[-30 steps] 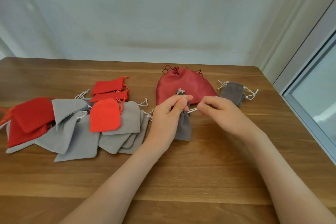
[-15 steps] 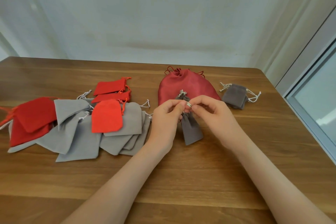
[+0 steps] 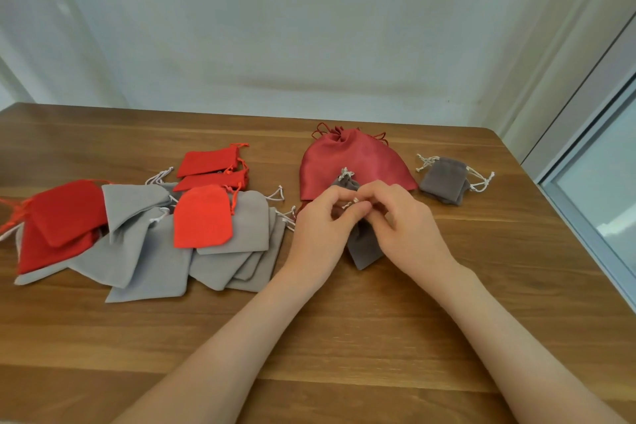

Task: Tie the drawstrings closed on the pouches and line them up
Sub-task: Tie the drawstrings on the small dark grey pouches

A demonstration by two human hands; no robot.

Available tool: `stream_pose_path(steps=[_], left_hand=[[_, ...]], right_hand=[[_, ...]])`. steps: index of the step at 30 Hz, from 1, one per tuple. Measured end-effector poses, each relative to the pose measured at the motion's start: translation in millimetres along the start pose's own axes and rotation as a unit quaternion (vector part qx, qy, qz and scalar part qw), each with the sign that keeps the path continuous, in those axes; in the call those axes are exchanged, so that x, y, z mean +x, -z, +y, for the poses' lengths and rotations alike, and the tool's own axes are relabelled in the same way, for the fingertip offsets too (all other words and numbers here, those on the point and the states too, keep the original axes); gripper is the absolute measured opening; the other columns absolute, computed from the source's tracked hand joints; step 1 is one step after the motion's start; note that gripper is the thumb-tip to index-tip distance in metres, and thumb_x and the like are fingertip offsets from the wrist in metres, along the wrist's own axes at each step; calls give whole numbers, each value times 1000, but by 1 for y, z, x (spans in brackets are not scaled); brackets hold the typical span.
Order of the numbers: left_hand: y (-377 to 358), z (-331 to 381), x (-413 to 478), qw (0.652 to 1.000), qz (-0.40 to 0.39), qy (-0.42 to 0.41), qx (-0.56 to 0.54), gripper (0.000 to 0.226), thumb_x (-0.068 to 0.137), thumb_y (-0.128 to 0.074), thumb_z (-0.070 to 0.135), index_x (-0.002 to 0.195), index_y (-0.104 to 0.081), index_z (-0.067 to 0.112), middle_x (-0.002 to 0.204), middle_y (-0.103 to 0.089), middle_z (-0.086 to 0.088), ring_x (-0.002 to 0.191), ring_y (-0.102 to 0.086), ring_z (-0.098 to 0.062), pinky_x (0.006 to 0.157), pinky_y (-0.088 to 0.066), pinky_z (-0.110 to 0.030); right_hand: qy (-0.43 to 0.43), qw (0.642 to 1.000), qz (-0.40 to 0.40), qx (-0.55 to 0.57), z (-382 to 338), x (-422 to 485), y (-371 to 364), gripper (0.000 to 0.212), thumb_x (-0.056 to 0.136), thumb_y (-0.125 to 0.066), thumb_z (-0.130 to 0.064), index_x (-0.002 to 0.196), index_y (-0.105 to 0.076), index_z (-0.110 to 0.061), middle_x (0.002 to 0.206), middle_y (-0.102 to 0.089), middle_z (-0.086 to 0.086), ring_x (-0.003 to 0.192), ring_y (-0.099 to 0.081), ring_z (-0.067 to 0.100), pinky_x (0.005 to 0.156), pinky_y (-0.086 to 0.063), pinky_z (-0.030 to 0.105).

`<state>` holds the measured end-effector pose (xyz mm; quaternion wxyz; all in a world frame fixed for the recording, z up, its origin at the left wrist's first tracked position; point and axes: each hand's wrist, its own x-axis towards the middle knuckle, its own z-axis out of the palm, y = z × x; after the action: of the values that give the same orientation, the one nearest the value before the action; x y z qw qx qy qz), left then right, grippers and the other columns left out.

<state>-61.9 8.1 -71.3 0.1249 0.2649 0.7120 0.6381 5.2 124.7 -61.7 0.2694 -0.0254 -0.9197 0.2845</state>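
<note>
Closing in from their stretched-apart pull, the left hand [image 3: 320, 227] and right hand [image 3: 406, 227] both pinch the drawstring [image 3: 354, 201] over the dark grey pouch [image 3: 364, 248] (just before the large red pouch [image 3: 354, 162]); knotting has likely begun.

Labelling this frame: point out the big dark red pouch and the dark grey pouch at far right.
big dark red pouch [image 3: 354, 160], head view, middle of its body.
far-right dark grey pouch [image 3: 444, 179], head view, middle of its body.
</note>
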Motion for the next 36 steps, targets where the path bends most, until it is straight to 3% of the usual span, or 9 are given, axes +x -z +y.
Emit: stream_pose_path(steps=[5, 12, 16, 18, 20, 24, 28, 33, 36], left_hand=[[0, -1, -1, 999, 18, -30, 16, 12, 93, -58, 20, 92, -69, 18, 84, -69, 6, 81, -61, -5, 72, -49, -21], [-3, 1, -2, 999, 24, -44, 7, 17, 96, -52, 15, 101, -68, 17, 87, -67, 9, 82, -60, 1, 75, -48, -18], [-4, -1, 1, 998, 46, -33, -17, 13, 93, -55, 12, 100, -61, 22, 88, -68, 3, 81, -63, -3, 77, -51, -22], [-3, -3, 4, 998, 59, -30, -20, 18, 91, -59, 12, 96, -52, 28, 87, -68, -1, 80, -64, -8, 77, -51, -27], [-2, -4, 6, 998, 55, -32, -14, 20, 90, -61, 13, 93, -50, 29, 83, -66, 1, 79, -64, -9, 76, -51, -28], [1, -3, 4, 1000, 8, -3, -26, 15, 92, -57, 11, 92, -61, 25, 83, -67, 5, 75, -62, -2, 72, -49, -17], [1, -1, 6, 991, -11, 62, -117, 17, 93, -55, 6, 92, -69, 16, 81, -65, -3, 67, -55, -2, 63, -47, -17], [3, 1, 8, 981, 6, 110, -157, 16, 92, -56, 5, 87, -70, 12, 70, -63, 3, 61, -51, -2, 58, -41, -16], [2, 4, 6, 983, 18, 100, -150, 17, 92, -57, 9, 86, -71, 17, 69, -64, 9, 60, -53, 2, 58, -41, -14]], right_hand=[[-74, 993, -10, 87, -6, 3, -1, 34, 91, -56, -4, 104, -33, -26, 80, -60, -5, 77, -59, -3, 66, -43, 8], [-131, 983, 45, 124, -4, 5, -1, 18, 91, -57, -6, 94, -61, -24, 86, -64, -15, 86, -59, -6, 73, -46, 7], [-110, 988, 61, 94, -4, 4, -3, 10, 90, -61, -10, 92, -64, -19, 86, -64, -17, 88, -61, 2, 76, -50, 18], [-98, 991, 57, 68, -4, 3, -4, 9, 89, -61, -12, 94, -64, -18, 85, -61, -20, 88, -60, 4, 78, -50, 23], [-91, 993, 53, 61, -5, 4, -3, 14, 89, -62, -11, 94, -64, -23, 85, -59, -23, 89, -58, 2, 78, -47, 15], [-75, 995, 40, 52, -4, 6, 0, 14, 87, -62, -9, 90, -63, -22, 82, -57, -18, 86, -53, 3, 73, -42, 11], [-56, 997, 43, 39, -4, 5, 1, 13, 87, -61, -5, 89, -63, -18, 80, -55, -20, 84, -53, 5, 74, -41, 14], [-156, 975, 15, 158, -7, 7, 3, 23, 89, -62, -12, 106, -52, -23, 79, -67, -8, 82, -62, -1, 75, -47, 13], [-189, 968, -1, 162, -7, 9, 4, 21, 89, -63, -14, 106, -56, -24, 80, -68, -7, 79, -62, -2, 76, -48, 19]])
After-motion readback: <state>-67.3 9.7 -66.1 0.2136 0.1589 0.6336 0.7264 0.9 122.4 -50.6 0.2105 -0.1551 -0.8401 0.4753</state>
